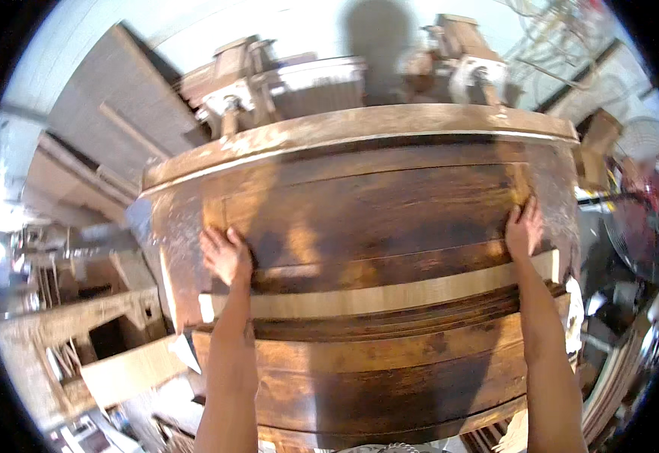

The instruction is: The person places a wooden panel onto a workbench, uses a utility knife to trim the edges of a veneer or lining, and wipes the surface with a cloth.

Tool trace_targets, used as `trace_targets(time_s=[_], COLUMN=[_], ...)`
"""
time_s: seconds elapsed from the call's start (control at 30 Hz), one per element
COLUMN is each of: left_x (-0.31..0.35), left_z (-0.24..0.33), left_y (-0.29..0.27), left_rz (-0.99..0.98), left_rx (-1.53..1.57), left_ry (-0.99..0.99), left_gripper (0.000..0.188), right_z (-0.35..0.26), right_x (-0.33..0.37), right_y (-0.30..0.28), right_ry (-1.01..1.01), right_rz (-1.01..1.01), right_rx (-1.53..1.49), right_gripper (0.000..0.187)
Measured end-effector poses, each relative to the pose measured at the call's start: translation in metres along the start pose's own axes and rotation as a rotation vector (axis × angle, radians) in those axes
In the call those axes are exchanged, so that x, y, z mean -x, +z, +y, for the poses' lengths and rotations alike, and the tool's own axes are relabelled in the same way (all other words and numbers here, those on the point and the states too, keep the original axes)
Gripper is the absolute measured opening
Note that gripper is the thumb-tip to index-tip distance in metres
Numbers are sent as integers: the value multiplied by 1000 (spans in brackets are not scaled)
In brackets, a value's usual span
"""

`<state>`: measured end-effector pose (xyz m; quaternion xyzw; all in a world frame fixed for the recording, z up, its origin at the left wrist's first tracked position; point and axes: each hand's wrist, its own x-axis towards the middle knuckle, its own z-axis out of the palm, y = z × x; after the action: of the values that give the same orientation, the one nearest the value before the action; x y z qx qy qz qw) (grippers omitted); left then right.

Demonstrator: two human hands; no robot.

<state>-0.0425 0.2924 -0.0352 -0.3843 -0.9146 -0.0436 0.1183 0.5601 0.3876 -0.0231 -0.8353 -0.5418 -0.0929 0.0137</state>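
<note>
A dark-stained wooden panel (375, 211) with a framed middle lies on the worktop (175, 241) before me. My left hand (226, 253) rests on its left end, fingers stretched out and a little apart. On the panel's right end lies my right hand (524, 229), fingers extended and pointing away from me. Neither hand grips anything. Just nearer than the panel runs a pale wooden strip (390, 296), crossed by both forearms. Closer still are stacked dark boards (397, 325) and another brown-stained wooden panel (420, 370).
A long wooden beam (360, 121) crosses the far edge, with a left clamp (233, 102) and a right clamp (480, 75) behind it. Large boards (110, 106) lean at the far left. A standing fan (639, 196) is at the right; wooden frames (65, 317) stand at the left.
</note>
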Motion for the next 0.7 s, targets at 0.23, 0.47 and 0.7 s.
trace_targets(time_s=[0.23,0.47,0.7], left_x=[-2,-3,-1], left_z=[0,0,-3], left_y=[-5,0,3], left_rz=[-67,-65,-48], left_rx=[59,41,14], left_ry=[-12,-41,-25], left_gripper=[62,62,60], right_z=[6,3,0], right_x=[-2,4,1], right_y=[11,4,6], right_ry=[-29,21,0], right_rz=[32,9,85], right_rx=[-49,-59,-73], right_gripper=[57,58,58])
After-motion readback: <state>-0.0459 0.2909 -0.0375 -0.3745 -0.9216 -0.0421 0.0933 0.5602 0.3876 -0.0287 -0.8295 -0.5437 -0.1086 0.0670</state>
